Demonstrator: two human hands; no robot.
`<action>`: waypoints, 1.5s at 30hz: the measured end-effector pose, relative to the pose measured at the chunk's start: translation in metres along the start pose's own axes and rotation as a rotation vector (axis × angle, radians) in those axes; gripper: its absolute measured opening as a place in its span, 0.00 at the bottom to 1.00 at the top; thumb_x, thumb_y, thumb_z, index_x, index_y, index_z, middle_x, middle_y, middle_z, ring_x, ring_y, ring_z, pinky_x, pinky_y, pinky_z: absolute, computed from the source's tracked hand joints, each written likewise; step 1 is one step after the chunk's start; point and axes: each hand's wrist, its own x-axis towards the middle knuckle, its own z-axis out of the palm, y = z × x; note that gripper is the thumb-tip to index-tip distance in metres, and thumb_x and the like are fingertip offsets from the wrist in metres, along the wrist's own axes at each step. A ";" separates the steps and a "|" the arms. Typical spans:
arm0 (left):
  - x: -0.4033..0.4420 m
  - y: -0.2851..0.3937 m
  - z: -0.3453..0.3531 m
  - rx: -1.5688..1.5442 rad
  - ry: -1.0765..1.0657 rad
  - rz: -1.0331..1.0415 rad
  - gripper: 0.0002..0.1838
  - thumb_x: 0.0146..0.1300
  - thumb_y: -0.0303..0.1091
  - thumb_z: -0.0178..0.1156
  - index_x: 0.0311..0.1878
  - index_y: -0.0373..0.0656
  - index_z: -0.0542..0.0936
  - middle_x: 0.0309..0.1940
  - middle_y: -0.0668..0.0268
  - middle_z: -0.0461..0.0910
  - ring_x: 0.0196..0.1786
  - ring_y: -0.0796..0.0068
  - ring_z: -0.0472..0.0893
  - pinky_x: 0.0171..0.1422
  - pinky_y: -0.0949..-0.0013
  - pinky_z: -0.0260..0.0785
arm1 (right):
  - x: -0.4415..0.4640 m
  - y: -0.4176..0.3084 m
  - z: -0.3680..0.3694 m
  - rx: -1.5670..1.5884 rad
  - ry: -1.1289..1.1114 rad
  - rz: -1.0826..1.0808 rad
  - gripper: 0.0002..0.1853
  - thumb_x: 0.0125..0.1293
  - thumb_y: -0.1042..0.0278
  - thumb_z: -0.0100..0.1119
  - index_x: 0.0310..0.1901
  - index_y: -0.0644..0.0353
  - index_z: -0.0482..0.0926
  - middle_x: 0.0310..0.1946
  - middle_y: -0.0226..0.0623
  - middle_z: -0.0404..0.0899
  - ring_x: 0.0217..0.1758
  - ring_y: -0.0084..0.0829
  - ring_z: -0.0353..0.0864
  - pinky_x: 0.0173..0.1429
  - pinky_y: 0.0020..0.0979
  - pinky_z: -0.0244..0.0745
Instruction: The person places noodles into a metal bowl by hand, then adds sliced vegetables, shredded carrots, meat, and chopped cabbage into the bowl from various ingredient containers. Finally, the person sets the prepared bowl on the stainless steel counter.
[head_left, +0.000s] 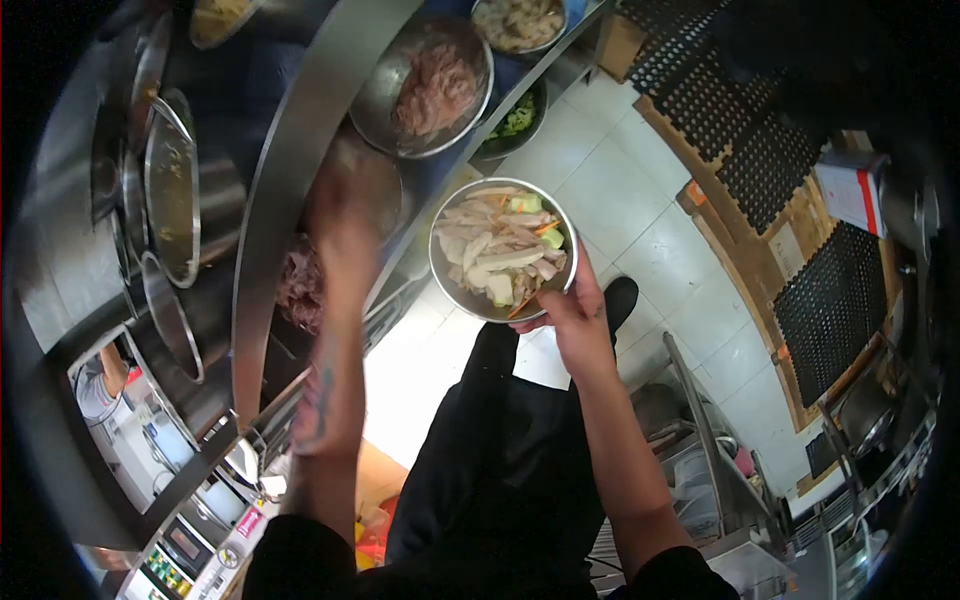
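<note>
My right hand is closed around the rim of a metal bowl, with the thumb at the near edge and fingers beneath. Inside that bowl lie pale sliced meat, carrot strips and light green vegetable pieces. To the left, my left hand reaches over another metal bowl on the counter. It is smeared by motion, so its fingers and anything in them cannot be made out. Dark reddish meat shows beside my left wrist. Just beyond stands a metal bowl of pink sliced meat.
A steel shelf edge curves over the counter, with metal pots to its left. Further bowls hold pale food and green vegetables. White floor tiles and black mats are at right; a metal rack is near my right forearm.
</note>
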 end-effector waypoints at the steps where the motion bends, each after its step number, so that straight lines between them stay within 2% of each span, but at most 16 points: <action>1: -0.022 0.011 0.010 -0.015 -0.060 0.046 0.19 0.76 0.36 0.49 0.60 0.31 0.76 0.60 0.48 0.75 0.64 0.54 0.73 0.69 0.58 0.63 | -0.004 -0.002 0.005 -0.016 0.026 -0.015 0.44 0.60 0.88 0.42 0.78 0.50 0.48 0.61 0.46 0.75 0.40 0.35 0.88 0.34 0.28 0.87; 3: -0.050 0.038 0.021 0.279 -0.309 0.272 0.20 0.67 0.32 0.52 0.59 0.34 0.76 0.57 0.49 0.75 0.62 0.47 0.71 0.71 0.53 0.58 | -0.012 -0.008 0.011 -0.048 0.059 -0.019 0.44 0.58 0.88 0.42 0.78 0.50 0.49 0.61 0.46 0.75 0.42 0.37 0.87 0.34 0.30 0.87; 4: -0.057 0.045 0.024 0.402 -0.376 0.378 0.25 0.68 0.34 0.52 0.67 0.35 0.71 0.66 0.47 0.68 0.70 0.52 0.65 0.75 0.55 0.53 | -0.015 -0.011 0.013 -0.043 0.069 -0.035 0.44 0.58 0.88 0.42 0.78 0.50 0.49 0.61 0.46 0.75 0.42 0.37 0.87 0.34 0.30 0.87; 6: -0.079 0.044 0.028 0.346 -0.369 0.322 0.31 0.65 0.34 0.53 0.70 0.31 0.65 0.72 0.45 0.61 0.74 0.40 0.59 0.77 0.47 0.47 | -0.026 -0.010 0.015 -0.015 0.076 -0.057 0.44 0.58 0.87 0.43 0.78 0.50 0.49 0.63 0.45 0.73 0.45 0.36 0.86 0.35 0.29 0.87; 12: -0.095 0.039 0.036 0.052 -0.328 0.289 0.38 0.67 0.40 0.54 0.75 0.29 0.56 0.77 0.42 0.51 0.79 0.38 0.50 0.80 0.45 0.39 | -0.048 0.000 0.015 -0.008 0.106 -0.087 0.44 0.59 0.87 0.44 0.78 0.49 0.50 0.64 0.41 0.71 0.48 0.32 0.84 0.36 0.28 0.87; 14: -0.094 0.042 0.035 0.158 -0.409 0.363 0.37 0.68 0.43 0.54 0.76 0.34 0.57 0.77 0.43 0.50 0.79 0.37 0.48 0.79 0.39 0.35 | -0.052 0.011 0.017 -0.007 0.129 -0.111 0.46 0.59 0.88 0.42 0.79 0.44 0.48 0.65 0.40 0.71 0.42 0.27 0.84 0.36 0.24 0.85; 16: -0.097 0.051 0.035 0.707 -0.774 0.449 0.35 0.71 0.42 0.51 0.78 0.41 0.55 0.79 0.44 0.45 0.81 0.39 0.40 0.77 0.32 0.27 | -0.054 0.030 0.011 0.013 0.114 -0.141 0.46 0.59 0.88 0.42 0.79 0.44 0.47 0.65 0.40 0.70 0.42 0.28 0.84 0.37 0.25 0.85; 17: -0.103 0.042 0.037 0.585 -0.829 0.373 0.35 0.72 0.47 0.49 0.78 0.45 0.56 0.79 0.44 0.42 0.81 0.37 0.38 0.74 0.27 0.22 | -0.054 0.038 0.007 0.013 0.160 -0.154 0.46 0.59 0.88 0.42 0.79 0.44 0.47 0.64 0.40 0.71 0.43 0.28 0.84 0.37 0.24 0.85; 22: -0.156 -0.008 0.035 0.482 -0.885 0.387 0.38 0.73 0.51 0.49 0.78 0.40 0.53 0.80 0.42 0.38 0.81 0.36 0.36 0.77 0.32 0.23 | -0.062 0.098 -0.041 0.007 0.239 -0.017 0.40 0.60 0.88 0.42 0.76 0.54 0.53 0.60 0.46 0.75 0.45 0.34 0.86 0.35 0.27 0.87; 25: -0.194 -0.038 0.029 0.208 -0.667 0.231 0.42 0.72 0.46 0.53 0.78 0.34 0.45 0.79 0.41 0.37 0.81 0.39 0.36 0.81 0.44 0.29 | -0.075 0.133 -0.071 0.009 0.274 0.018 0.32 0.61 0.85 0.45 0.69 0.61 0.61 0.56 0.46 0.77 0.43 0.36 0.86 0.33 0.29 0.87; 28: -0.223 -0.064 0.026 0.011 -0.516 -0.115 0.38 0.75 0.36 0.50 0.79 0.35 0.43 0.80 0.47 0.39 0.82 0.56 0.41 0.82 0.54 0.33 | -0.087 0.155 -0.095 0.004 0.303 0.054 0.27 0.62 0.83 0.47 0.65 0.63 0.65 0.54 0.46 0.78 0.40 0.36 0.87 0.33 0.31 0.87; 32: -0.212 -0.214 0.040 0.072 -0.373 -0.442 0.35 0.74 0.40 0.53 0.76 0.32 0.53 0.77 0.46 0.53 0.79 0.54 0.55 0.81 0.59 0.43 | -0.104 0.179 -0.123 0.041 0.309 0.092 0.30 0.62 0.83 0.45 0.69 0.62 0.62 0.53 0.47 0.79 0.41 0.38 0.87 0.31 0.30 0.88; 36: -0.121 -0.330 0.069 0.557 -0.316 -0.035 0.37 0.69 0.40 0.61 0.75 0.35 0.59 0.74 0.47 0.59 0.73 0.48 0.64 0.77 0.55 0.55 | -0.117 0.204 -0.153 0.060 0.406 0.080 0.29 0.62 0.83 0.46 0.67 0.63 0.63 0.52 0.49 0.80 0.38 0.38 0.87 0.32 0.32 0.88; 38: -0.064 -0.337 0.088 0.836 -0.206 0.217 0.39 0.64 0.47 0.64 0.72 0.34 0.64 0.72 0.41 0.59 0.73 0.40 0.61 0.78 0.48 0.51 | -0.120 0.221 -0.165 0.073 0.415 0.125 0.29 0.63 0.83 0.47 0.67 0.63 0.63 0.51 0.49 0.80 0.38 0.39 0.87 0.32 0.32 0.88; 43: 0.009 -0.366 0.144 1.010 -0.220 -0.004 0.43 0.56 0.54 0.70 0.71 0.41 0.67 0.73 0.41 0.59 0.77 0.42 0.53 0.77 0.46 0.52 | -0.108 0.249 -0.181 0.053 0.492 0.126 0.24 0.66 0.78 0.51 0.64 0.66 0.64 0.50 0.51 0.80 0.38 0.42 0.88 0.32 0.36 0.88; 45: 0.005 -0.379 0.149 1.202 -0.116 0.126 0.40 0.52 0.48 0.72 0.68 0.48 0.70 0.72 0.45 0.59 0.69 0.40 0.64 0.69 0.41 0.62 | -0.098 0.255 -0.182 0.072 0.485 0.129 0.24 0.67 0.78 0.51 0.64 0.66 0.64 0.50 0.51 0.80 0.39 0.42 0.88 0.33 0.36 0.88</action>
